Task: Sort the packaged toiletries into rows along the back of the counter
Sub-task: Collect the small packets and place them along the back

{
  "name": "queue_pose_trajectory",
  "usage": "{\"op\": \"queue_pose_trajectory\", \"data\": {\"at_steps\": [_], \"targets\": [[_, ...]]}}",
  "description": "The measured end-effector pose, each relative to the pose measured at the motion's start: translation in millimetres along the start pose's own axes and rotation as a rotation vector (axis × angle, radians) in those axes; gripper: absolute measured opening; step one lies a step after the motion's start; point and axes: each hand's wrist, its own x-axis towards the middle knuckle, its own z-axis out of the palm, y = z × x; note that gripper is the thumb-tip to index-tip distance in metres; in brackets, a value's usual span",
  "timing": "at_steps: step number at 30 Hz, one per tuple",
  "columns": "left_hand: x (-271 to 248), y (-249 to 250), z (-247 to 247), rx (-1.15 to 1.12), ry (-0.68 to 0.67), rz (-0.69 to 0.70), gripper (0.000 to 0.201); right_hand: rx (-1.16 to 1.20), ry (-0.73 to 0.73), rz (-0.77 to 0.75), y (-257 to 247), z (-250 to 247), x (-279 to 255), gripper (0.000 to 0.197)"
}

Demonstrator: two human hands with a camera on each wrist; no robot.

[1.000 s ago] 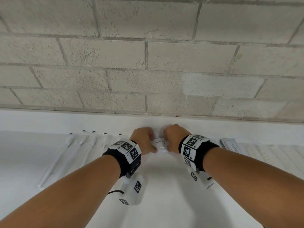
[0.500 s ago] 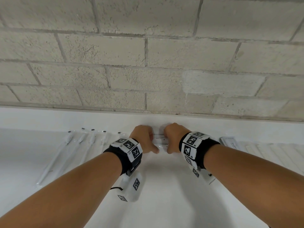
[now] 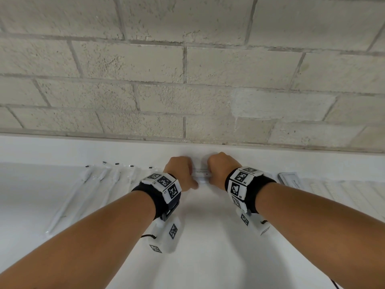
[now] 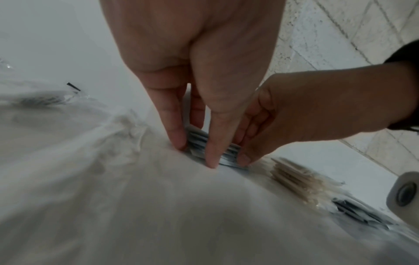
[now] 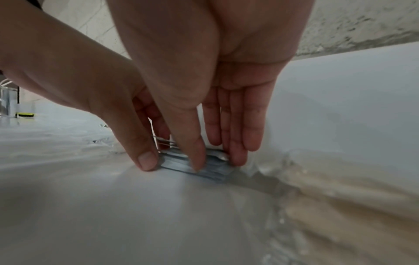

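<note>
A small stack of flat white toothpaste packets [image 3: 201, 174] lies at the back of the white counter [image 3: 208, 236], close to the wall. My left hand [image 3: 183, 174] pinches its left end, thumb in front and fingers behind. My right hand [image 3: 218, 170] pinches the right end the same way. In the left wrist view the left hand [image 4: 196, 154] points down onto the stack [image 4: 197, 139]. The right wrist view shows the right hand [image 5: 217, 161] flanking the stack [image 5: 174, 161]. The hands hide most of the stack.
Several wrapped toothbrushes [image 3: 83, 190] lie in a row to the left. A flat labelled packet [image 3: 291, 180] and pale sachets [image 3: 343, 195] lie to the right, with a beige packet stack [image 4: 292, 175] beside the hands. A brick wall [image 3: 187, 80] rises behind the counter.
Both hands stay on the stack at the back of the counter. Only the view has shifted slightly.
</note>
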Motion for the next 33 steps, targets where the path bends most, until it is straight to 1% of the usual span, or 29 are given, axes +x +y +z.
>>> {"op": "queue_pose_trajectory", "data": {"at_steps": [2, 4, 6, 9, 13, 15, 19, 23, 26, 30, 33], "targets": [[1.1, 2.1, -0.5, 0.032, -0.009, 0.002, 0.034, 0.012, 0.007, 0.01, 0.7, 0.2, 0.7, 0.017], [3.2, 3.9, -0.1, 0.076, -0.01, 0.01, 0.027, 0.014, 0.009, 0.024, 1.3, -0.2, 0.7, 0.02], [4.9, 4.1, 1.1, 0.092, -0.002, 0.011, 0.022, 0.006, -0.004, 0.04, 2.7, -0.4, -0.2, 0.028], [5.3, 3.3, 2.4, 0.097, 0.007, 0.018, 0.023, 0.012, -0.027, 0.065, 4.9, -0.1, -0.6, 0.033], [3.9, 1.2, 2.6, 0.083, -0.011, 0.031, 0.039, 0.012, -0.049, 0.065, 3.3, 1.5, 1.5, 0.032], [3.8, 0.2, 3.3, 0.057, -0.019, 0.036, 0.041, 0.01, -0.05, 0.059, 3.2, 2.1, 2.2, 0.03], [5.4, -1.4, 2.8, 0.059, 0.004, 0.047, 0.038, -0.009, -0.058, 0.042, 2.9, 2.3, 4.0, 0.029], [6.5, -1.2, 2.8, 0.086, 0.008, 0.052, 0.027, -0.009, -0.06, 0.033, 2.1, 3.0, 6.6, 0.028], [7.2, -1.9, 2.3, 0.095, -0.004, 0.055, 0.028, 0.009, -0.059, 0.034, 2.0, 4.1, 6.8, 0.026], [7.1, -2.7, 2.3, 0.109, 0.004, 0.042, 0.029, 0.031, -0.06, 0.057, 3.0, 3.7, 4.7, 0.028], [6.9, -1.7, 3.0, 0.124, 0.011, 0.032, 0.031, 0.033, -0.062, 0.068, 2.7, 3.3, 3.1, 0.025]]}}
